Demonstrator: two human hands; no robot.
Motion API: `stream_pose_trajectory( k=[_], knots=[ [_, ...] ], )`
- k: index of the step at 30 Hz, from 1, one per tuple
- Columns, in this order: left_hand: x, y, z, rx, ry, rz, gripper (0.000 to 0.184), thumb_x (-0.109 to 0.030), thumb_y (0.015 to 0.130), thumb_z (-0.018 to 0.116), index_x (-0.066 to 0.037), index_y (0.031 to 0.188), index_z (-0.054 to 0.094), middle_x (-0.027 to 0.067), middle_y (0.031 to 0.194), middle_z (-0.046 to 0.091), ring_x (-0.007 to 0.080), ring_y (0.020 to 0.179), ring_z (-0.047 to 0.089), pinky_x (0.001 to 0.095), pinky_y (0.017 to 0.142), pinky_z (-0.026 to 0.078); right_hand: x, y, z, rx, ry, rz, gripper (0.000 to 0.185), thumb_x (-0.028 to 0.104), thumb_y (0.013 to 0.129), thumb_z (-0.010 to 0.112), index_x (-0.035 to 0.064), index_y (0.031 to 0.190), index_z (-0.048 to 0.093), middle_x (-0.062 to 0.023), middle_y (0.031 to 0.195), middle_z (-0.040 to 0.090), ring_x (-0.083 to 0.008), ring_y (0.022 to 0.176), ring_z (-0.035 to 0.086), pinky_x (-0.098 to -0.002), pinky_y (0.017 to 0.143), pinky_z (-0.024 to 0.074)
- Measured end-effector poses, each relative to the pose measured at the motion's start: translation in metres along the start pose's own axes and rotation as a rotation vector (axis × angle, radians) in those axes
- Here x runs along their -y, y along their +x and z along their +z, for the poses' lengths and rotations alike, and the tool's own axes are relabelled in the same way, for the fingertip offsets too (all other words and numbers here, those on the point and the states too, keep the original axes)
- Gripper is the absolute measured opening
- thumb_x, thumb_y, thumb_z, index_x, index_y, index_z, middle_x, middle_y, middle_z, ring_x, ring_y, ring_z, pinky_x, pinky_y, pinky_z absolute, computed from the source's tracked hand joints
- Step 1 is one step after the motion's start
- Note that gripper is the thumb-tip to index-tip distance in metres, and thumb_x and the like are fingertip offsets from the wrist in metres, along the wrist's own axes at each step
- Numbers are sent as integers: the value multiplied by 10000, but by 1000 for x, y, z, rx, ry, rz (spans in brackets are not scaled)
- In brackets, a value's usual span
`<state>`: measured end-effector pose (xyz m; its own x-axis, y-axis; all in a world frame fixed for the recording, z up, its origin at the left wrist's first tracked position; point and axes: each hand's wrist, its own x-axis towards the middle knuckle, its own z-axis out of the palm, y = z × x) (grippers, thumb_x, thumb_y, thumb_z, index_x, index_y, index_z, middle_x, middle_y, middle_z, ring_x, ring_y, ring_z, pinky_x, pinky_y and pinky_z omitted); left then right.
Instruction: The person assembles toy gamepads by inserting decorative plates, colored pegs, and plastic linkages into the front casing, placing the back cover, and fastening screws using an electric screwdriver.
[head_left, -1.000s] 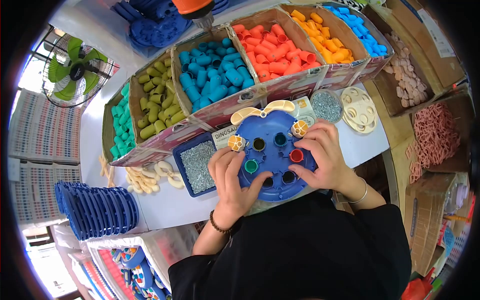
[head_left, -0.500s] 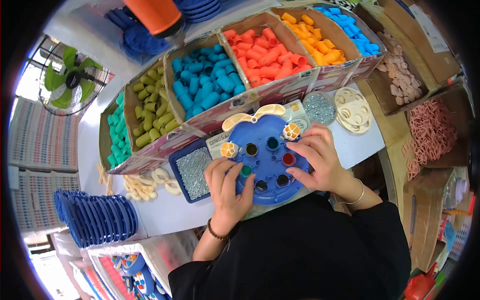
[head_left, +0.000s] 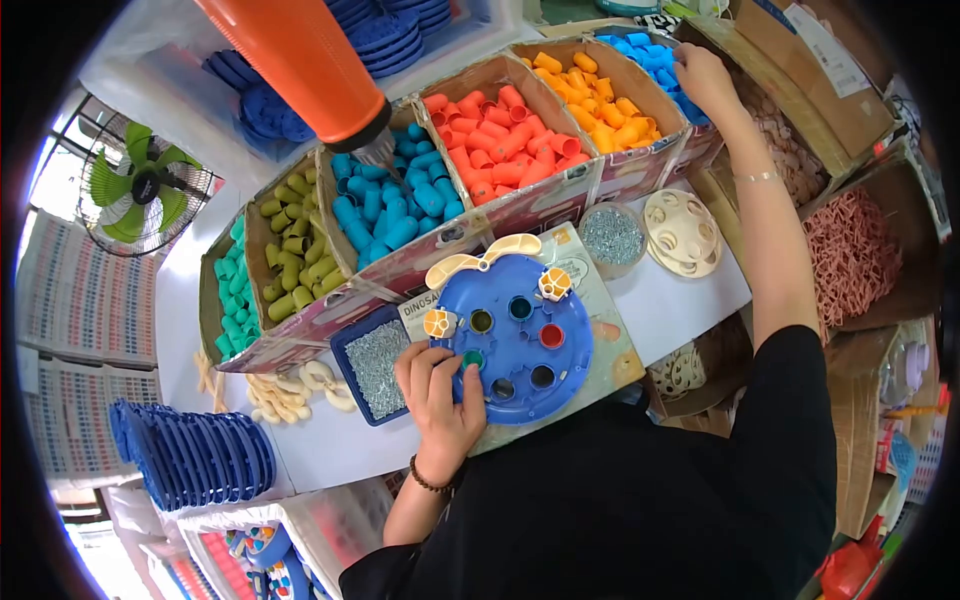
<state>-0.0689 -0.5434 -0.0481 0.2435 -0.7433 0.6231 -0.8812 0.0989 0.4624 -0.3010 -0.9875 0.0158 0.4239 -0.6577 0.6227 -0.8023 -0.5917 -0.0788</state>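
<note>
While the blue disc [head_left: 513,345] lies flat on a printed board [head_left: 618,355] on the worktop [head_left: 335,445], here's the left hand [head_left: 440,405] at its near-left edge, fingers bent, thumb beside the green cup [head_left: 475,357]; whether that grip really clasps the rim, I can't tell. And the right hand [head_left: 705,82]? Far out over the bright blue caps [head_left: 640,52] at the far-right end of the cardboard bins, fingertips curled down (whether there's a cap in that grip, I can't tell from here). Just left of the disc, a blue tray [head_left: 349,375] of silver metal bits; to its right, pale perforated discs [head_left: 688,226]. Beyond, coral caps [head_left: 505,140] and orange caps [head_left: 605,105] fill neighbouring compartments, and an orange power driver [head_left: 300,70] hangs above the teal caps [head_left: 390,215]!
</note>
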Motion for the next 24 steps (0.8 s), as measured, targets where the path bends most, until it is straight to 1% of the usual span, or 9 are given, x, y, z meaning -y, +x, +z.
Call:
stream_pose_trajectory(
  k=[2, 5, 9, 11, 14, 18, 20, 21, 24],
  knots=[
    [0, 0, 0, -12, 8, 0, 164, 4, 675, 637, 15, 813, 551, 142, 873, 529, 356, 916, 481, 432, 792, 398, -8, 16, 18, 215, -145, 74, 244, 142, 792, 562, -7, 985, 553, -206, 926, 612, -361, 889, 589, -447, 760, 472],
    [-1, 1, -1, -1, 17, 0, 161, 4, 678, 635, 16, 816, 551, 143, 877, 531, 352, 918, 482, 432, 795, 399, -5, 23, 26, 249, -217, 194, 282, 133, 769, 584, -9, 1002, 511, -222, 942, 607, -368, 899, 585, -464, 765, 472],
    [-1, 0, -1, 2, 10, -3, 157, 7, 683, 631, 16, 817, 551, 143, 879, 532, 351, 922, 484, 433, 799, 400, -9, 29, 38, 256, -228, 194, 284, 106, 749, 602, -3, 994, 508, -243, 977, 586, -389, 904, 576, -469, 763, 474],
    [-1, 0, -1, 2, 7, -6, 156, 7, 684, 631, 15, 818, 551, 144, 880, 533, 353, 922, 485, 434, 800, 401, -10, 27, 42, 183, -185, 146, 258, 72, 742, 586, -4, 978, 515, -267, 965, 558, -406, 895, 568, -461, 759, 475],
    [0, 0, 0, 0, -2, -3, 153, 10, 686, 628, 13, 819, 553, 145, 880, 535, 354, 921, 488, 435, 799, 402, 5, 17, 30, 159, -158, 143, 215, 57, 743, 561, 2, 949, 537, -266, 911, 544, -427, 866, 558, -450, 760, 474],
    [0, 0, 0, -2, 2, -4, 145, 11, 687, 626, 15, 812, 552, 146, 880, 536, 357, 917, 490, 436, 797, 404, -3, 25, 35, 172, -189, 158, 240, 89, 784, 521, 5, 1002, 577, -228, 942, 576, -416, 918, 566, -455, 791, 478],
    [0, 1, -1, -5, 3, -1, 142, 12, 687, 625, 16, 809, 551, 145, 878, 536, 358, 915, 490, 435, 797, 404, 22, 26, 14, -134, -22, 33, 135, 85, 746, 563, 9, 857, 574, -189, 896, 542, -362, 822, 565, -418, 714, 466],
    [0, 1, -1, -2, 4, 1, 142, 14, 687, 624, 16, 807, 550, 146, 876, 536, 358, 911, 491, 435, 796, 404, 40, 22, 0, -135, -21, 31, 135, 85, 746, 563, 9, 857, 574, -189, 896, 542, -362, 822, 565, -418, 714, 466],
    [0, 1, 0, -4, -3, -6, 142, 17, 686, 623, 17, 807, 549, 145, 873, 536, 357, 906, 491, 434, 795, 404, 92, 10, -18, 33, 311, -421, 149, 120, 741, 564, 27, 854, 593, -153, 844, 546, -329, 779, 558, -406, 676, 456]
  ],
)
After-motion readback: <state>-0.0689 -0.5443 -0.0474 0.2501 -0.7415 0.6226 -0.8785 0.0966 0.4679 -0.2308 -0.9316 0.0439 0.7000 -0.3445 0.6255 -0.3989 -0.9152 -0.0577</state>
